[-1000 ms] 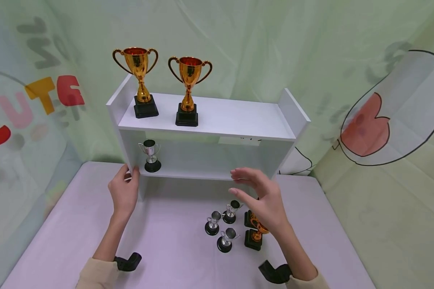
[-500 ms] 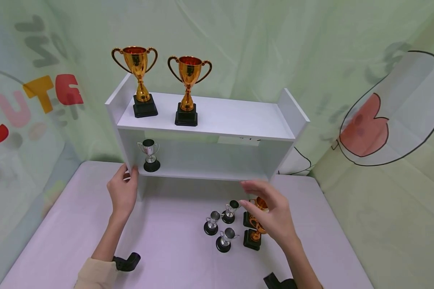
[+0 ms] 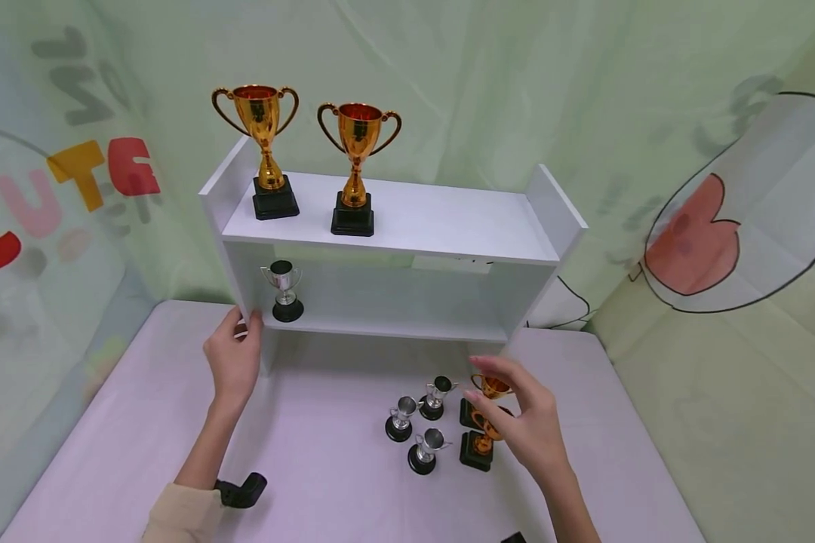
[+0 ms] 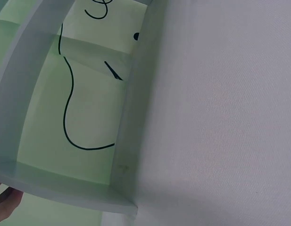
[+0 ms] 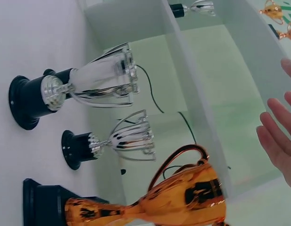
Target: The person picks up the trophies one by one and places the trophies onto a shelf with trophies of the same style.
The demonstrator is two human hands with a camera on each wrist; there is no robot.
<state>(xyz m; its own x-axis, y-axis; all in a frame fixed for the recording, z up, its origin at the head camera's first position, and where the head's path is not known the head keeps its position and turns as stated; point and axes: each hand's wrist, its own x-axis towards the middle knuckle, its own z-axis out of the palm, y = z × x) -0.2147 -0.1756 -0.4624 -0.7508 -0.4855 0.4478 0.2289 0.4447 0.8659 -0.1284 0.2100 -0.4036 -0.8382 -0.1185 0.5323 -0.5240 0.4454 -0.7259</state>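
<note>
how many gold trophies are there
4: on the top shelf, a left-end gold trophy and one nearer the middle; on the table, a rear one and a front one. The right hand partly covers this pair and might hide more.

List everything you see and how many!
Shelf unit: 1, white, on table
Table: 1, pale, underneath
Gold trophies: 4, gold and black, two on top shelf, two on table
Silver trophies: 4, silver and black, one on lower shelf, three on table
Backdrop: count unclear, pale green, behind
Squiggles: several, black, on backdrop
Letters: several, red, orange, pink, left
Heart-like shape: 1, red, right
Gadgets: 2, black, lower left, bottom edge
Left grip: 1, beige sleeve, pinching shelf unit's left side
Right grip: 1, bare, near table's gold trophies
</note>
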